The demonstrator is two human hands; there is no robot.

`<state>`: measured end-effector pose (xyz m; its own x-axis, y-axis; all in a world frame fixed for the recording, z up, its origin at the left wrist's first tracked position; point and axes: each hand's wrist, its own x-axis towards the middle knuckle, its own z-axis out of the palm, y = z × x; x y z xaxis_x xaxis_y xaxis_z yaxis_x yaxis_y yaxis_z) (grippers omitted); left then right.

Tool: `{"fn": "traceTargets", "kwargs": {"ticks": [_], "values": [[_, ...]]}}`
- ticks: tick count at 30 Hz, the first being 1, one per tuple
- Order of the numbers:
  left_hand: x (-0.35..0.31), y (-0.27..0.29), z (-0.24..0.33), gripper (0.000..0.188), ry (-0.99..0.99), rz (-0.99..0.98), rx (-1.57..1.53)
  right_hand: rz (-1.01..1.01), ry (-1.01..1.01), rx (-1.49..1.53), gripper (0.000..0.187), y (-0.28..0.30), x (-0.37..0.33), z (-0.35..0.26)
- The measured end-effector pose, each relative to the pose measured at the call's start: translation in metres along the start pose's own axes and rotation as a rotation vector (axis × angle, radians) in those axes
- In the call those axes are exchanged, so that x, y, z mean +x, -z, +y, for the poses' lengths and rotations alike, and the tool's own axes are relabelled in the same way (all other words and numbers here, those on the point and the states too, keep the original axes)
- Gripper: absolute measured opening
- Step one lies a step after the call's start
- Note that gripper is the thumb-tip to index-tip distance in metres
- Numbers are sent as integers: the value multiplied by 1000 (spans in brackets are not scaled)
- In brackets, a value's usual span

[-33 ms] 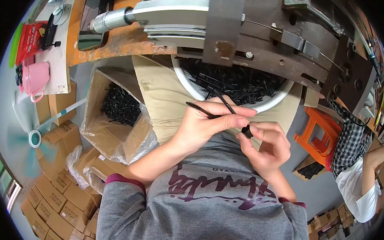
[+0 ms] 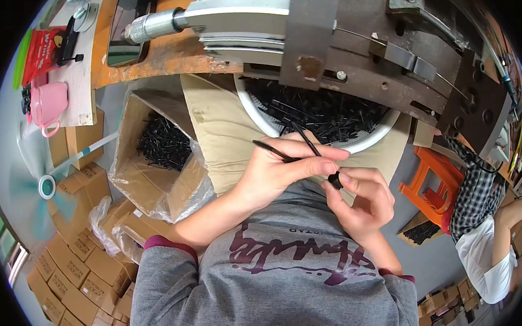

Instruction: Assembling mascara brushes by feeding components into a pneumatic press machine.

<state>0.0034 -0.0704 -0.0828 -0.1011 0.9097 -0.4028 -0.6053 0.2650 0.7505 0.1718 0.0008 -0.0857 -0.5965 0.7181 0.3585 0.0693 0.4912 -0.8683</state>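
Apparently fingertip handling is occurring: left hand (image 2: 277, 164) is holding black rods (image 2: 271, 149), right hand (image 2: 365, 201) is pinching a black piece (image 2: 334, 180) near the basket (image 2: 368, 140); next move is likely calling for steady pinching.

Upper left: pink cup (image 2: 50, 102) just below a red packet (image 2: 40, 56), with a green strip (image 2: 22, 62) along the packet's left edge. Left: fan (image 2: 46, 187), its blades blurred. Lower left: stacked cartons (image 2: 68, 288). Right: orange stool (image 2: 431, 156) near a person (image 2: 485, 260) in a white top; further cartons, lower right.
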Motion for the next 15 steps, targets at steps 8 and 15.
{"fn": "traceTargets", "kwargs": {"ticks": [8, 15], "values": [[-17, 10, -1, 16, -215, 5, 209, -148, -49, 121, 32, -4, 5, -8], [-36, 8, -8, 19, -601, 175, 665, -217, -536, 427, 22, -15, 34, -9]]}}
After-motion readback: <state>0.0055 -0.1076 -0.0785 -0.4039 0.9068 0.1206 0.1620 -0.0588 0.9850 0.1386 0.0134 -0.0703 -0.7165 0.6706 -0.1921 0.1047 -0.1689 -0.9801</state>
